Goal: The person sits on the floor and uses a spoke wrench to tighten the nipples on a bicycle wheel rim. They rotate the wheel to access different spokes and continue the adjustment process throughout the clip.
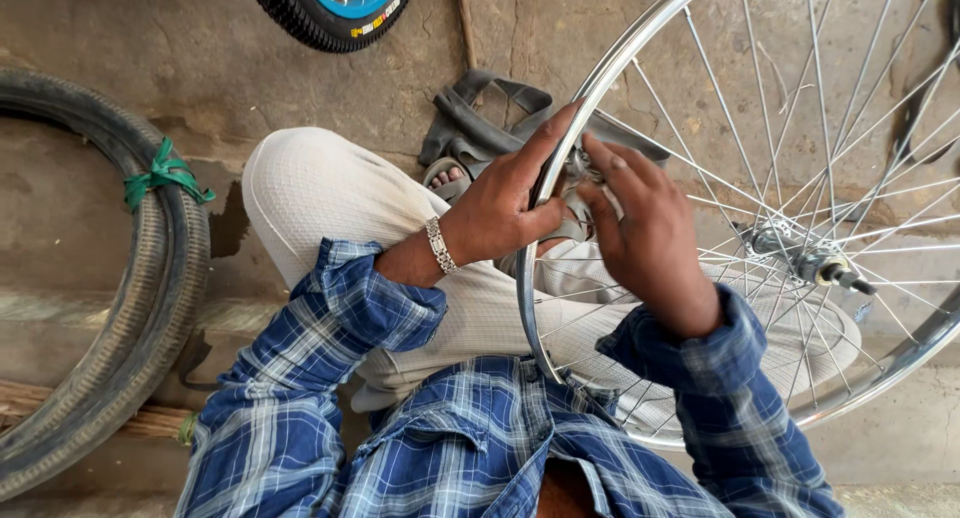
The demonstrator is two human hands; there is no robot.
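both hands, left hand (498,213) and right hand (640,233), grip the wheel rim (530,308) edge, bare concrete floor (150,38) beyond.

I see no packages, signs or screens. The only label is a small yellow, red and white strip (374,24) on the sidewall of the black tyre with the blue rim (335,8), at the top edge of my view, curving along the rubber.

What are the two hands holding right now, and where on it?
Both grip the bicycle wheel at its chrome rim: left hand outside the rim, right hand inside among the spokes, pinching a small metal piece there; what it is cannot be told.
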